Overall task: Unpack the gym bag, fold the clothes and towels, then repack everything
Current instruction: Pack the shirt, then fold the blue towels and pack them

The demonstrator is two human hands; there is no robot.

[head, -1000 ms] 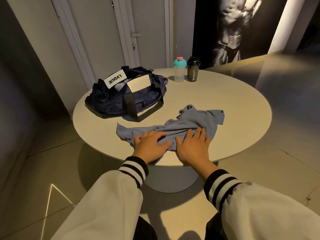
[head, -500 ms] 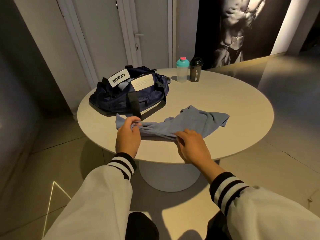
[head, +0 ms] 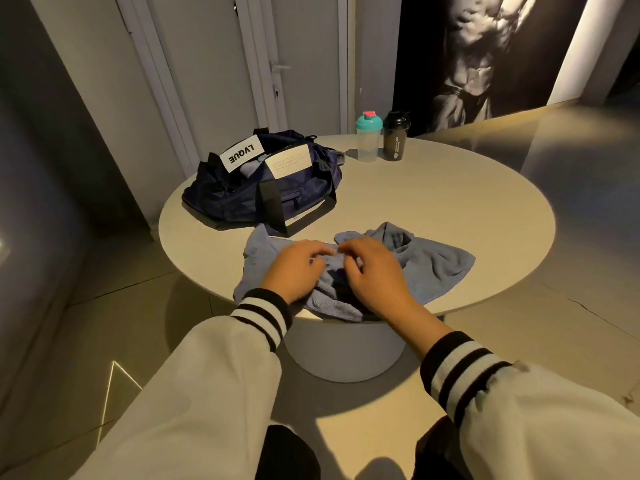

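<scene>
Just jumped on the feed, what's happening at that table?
A person in a white jacket with striped cuffs is working on a crumpled blue terry cloth at the near edge of the round pale table. The left hand and right hand both bunch its middle with curled fingers; it is not yet folded. The open navy fabric gym bag lies behind it, with a clear teal-lidded shaker and a black shaker beyond.
</scene>
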